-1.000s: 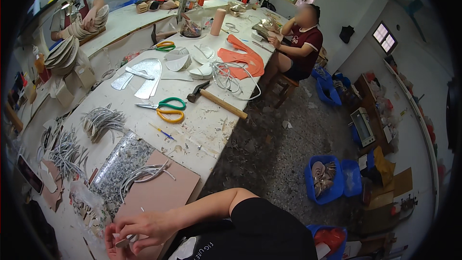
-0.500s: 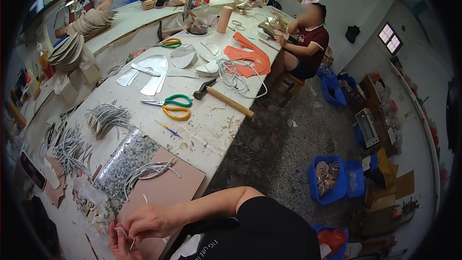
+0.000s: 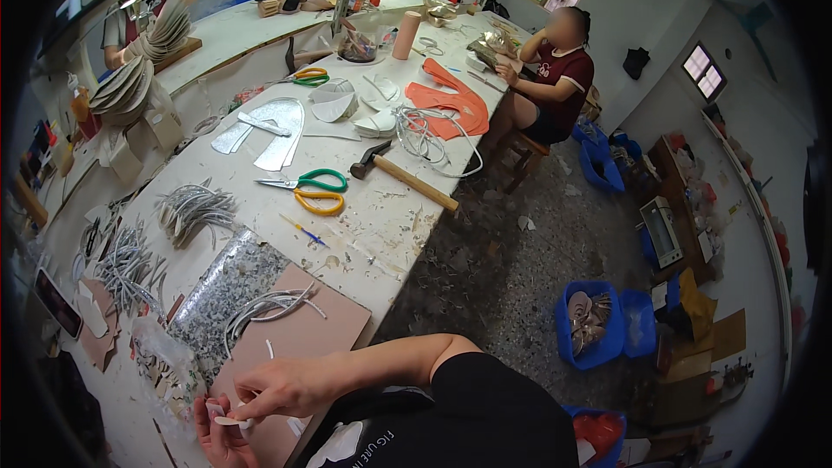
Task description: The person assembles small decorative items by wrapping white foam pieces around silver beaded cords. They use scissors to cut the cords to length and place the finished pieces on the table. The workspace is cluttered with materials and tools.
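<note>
My left hand [image 3: 217,444] is at the lower left, above the pink board [image 3: 334,327], with its fingers closed round a small pale piece. My right hand [image 3: 284,387] reaches over from the right, thumb and fingers pinched at a whitish strip [image 3: 227,421] between the two hands. Fingers cover part of both, and whether strip and piece are joined I cannot tell. A bundle of silvery-grey cords [image 3: 276,305] lies on the board just beyond my hands. Beside my left hand is a clear plastic bag [image 3: 165,360] of small pale pieces.
Farther up the table [image 3: 373,234] lie green-and-orange-handled scissors [image 3: 319,191], a hammer [image 3: 407,180], a blue-and-yellow pen-like tool [image 3: 305,230], more cord bundles [image 3: 195,211] and orange cut pieces [image 3: 451,102]. A co-worker [image 3: 563,69] sits at the far right edge. Blue baskets [image 3: 591,355] stand on the floor.
The strip between my hands has swung from upright to nearly level. My right hand has shifted slightly right and its fingers have turned. A co-worker at the far left has moved a little.
</note>
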`<state>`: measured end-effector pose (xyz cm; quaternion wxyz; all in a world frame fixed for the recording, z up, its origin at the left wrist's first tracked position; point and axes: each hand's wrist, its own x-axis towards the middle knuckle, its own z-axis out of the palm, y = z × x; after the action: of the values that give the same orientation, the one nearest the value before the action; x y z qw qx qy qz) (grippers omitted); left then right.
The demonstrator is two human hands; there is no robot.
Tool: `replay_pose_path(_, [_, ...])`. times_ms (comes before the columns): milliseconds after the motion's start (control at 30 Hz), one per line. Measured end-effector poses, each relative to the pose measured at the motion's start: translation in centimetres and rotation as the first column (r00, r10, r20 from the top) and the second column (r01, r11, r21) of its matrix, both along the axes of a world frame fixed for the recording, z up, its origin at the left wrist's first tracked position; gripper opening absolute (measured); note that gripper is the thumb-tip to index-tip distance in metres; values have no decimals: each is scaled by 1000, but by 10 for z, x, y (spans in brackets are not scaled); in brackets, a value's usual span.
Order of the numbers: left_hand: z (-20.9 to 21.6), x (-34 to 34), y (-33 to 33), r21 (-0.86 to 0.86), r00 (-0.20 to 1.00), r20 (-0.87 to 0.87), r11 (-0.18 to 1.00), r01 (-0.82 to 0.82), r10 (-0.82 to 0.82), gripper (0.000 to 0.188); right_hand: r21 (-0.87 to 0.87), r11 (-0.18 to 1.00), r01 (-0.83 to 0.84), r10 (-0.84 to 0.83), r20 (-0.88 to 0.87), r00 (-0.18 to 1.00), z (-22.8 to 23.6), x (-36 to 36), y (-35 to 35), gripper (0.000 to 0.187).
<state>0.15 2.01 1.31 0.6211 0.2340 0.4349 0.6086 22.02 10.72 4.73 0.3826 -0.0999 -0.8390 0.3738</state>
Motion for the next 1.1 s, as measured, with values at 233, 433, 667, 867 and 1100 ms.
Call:
replay_pose_path(233, [24, 19, 9, -160, 997, -12, 984, -77, 76, 45, -205, 971, -124, 119, -36, 992, 17, 13, 16, 37])
replay_pose_path(433, [35, 18, 12, -60, 963, 189, 977, 206, -192, 37, -349, 934, -79, 108, 67, 992, 19, 19, 23, 20])
replay_pose_path(667, [32, 17, 11, -121, 943, 214, 951, 283, -254, 38, -436, 900, -20, 66, 91, 994, 6, 16, 22, 15])
replay_pose_path(867, [35, 22, 13, -136, 946, 202, 949, 285, -255, 33, -416, 909, 20, 20, 92, 996, 1, 16, 24, 16])
replay_pose_path(1100, [36, 23, 13, -136, 951, 203, 955, 264, -234, 31, -374, 926, 46, -17, 81, 997, -1, 15, 23, 16])
